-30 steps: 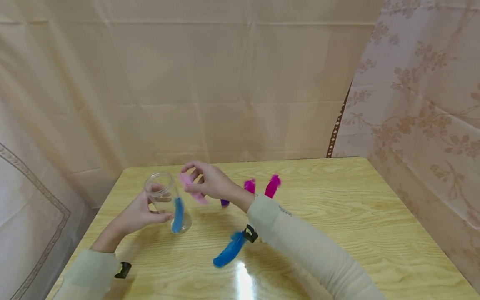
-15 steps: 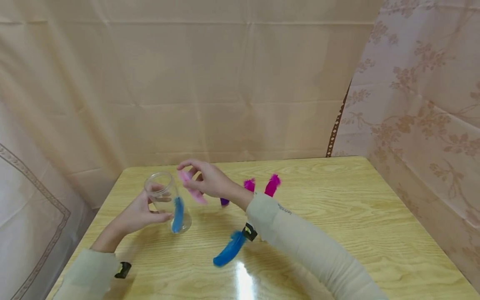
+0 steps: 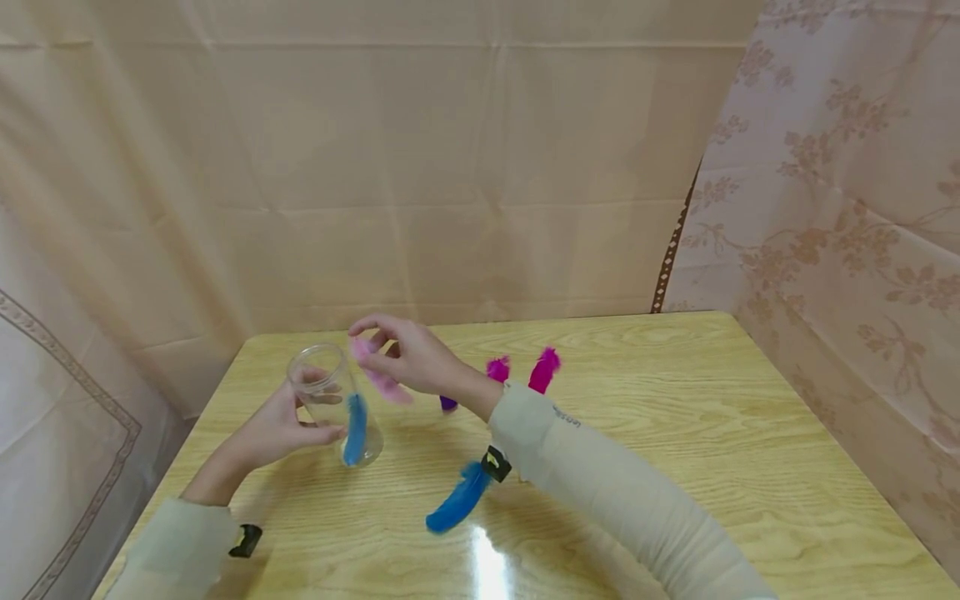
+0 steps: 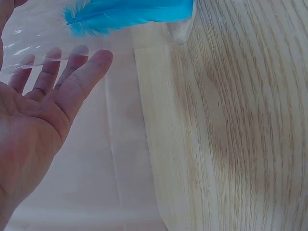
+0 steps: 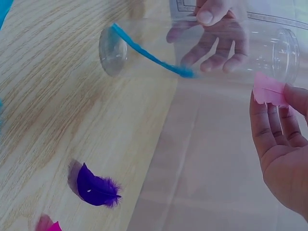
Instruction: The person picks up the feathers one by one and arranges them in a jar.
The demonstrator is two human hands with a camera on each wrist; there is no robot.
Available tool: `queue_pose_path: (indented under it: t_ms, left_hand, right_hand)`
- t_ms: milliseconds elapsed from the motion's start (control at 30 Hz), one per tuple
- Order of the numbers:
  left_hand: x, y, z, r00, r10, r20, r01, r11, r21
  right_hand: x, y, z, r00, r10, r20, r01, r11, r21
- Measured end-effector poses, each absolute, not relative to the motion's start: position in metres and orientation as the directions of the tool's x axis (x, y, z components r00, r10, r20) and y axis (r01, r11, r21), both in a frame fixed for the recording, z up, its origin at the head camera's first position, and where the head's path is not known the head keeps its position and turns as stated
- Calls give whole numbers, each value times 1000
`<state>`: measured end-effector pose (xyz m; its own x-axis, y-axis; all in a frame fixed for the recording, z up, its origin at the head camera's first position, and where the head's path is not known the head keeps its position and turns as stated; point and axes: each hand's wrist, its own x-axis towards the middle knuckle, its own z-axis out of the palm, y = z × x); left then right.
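My left hand (image 3: 273, 425) grips a clear jar (image 3: 318, 367) around its side, thumb in front and fingers behind. Inside the jar a blue feather (image 3: 356, 429) leans against the wall. The jar's mouth is uncovered and faces up. Just right of the rim, my right hand (image 3: 416, 357) pinches a pale pink feather (image 3: 386, 385) between thumb and fingers; its free end hangs down outside the jar. In the right wrist view that pink feather (image 5: 269, 90) is close to the jar's mouth end. The left wrist view shows the fingers (image 4: 79, 89) against the transparent wall.
On the wooden table (image 3: 637, 467) lie a second blue feather (image 3: 459, 500) under the right wrist, a purple feather (image 5: 97, 187), and two magenta feathers, one (image 3: 545, 371) farther right. The right forearm partly covers some of them. A beige curtain (image 3: 450, 167) hangs behind the table.
My right hand has moved slightly left and up with the pink feather, closer to the jar's rim. The left hand and the jar have stayed in place.
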<state>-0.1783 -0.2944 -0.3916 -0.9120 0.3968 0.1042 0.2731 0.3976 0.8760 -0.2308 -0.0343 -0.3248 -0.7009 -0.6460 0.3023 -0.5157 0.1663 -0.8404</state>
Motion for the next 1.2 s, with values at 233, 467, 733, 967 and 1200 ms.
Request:
queue_pose_path:
  t_ms: [233, 467, 733, 967, 1200]
  left_hand:
    - [-178, -293, -391, -915, 389, 108, 279, 415, 866]
    - [-179, -294, -391, -915, 390, 104, 275, 414, 868]
    - [-180, -295, -392, -912, 397, 104, 278, 412, 868]
    - [-179, -296, -392, -912, 398, 101, 274, 407, 871]
    - [-180, -295, -392, -912, 398, 100, 275, 412, 869]
  right_hand:
    - [-230, -37, -324, -713, -624, 321, -483, 105, -869]
    - [-227, -41, -319, -725, -612, 317, -444, 62, -894]
    - [-228, -45, -315, -711, -610, 350, -455, 20, -890]
    - [-227, -48, -312, -706, -618, 347, -435, -10, -900]
    - [-227, -49, -311, -701, -622, 347, -412, -44, -910]
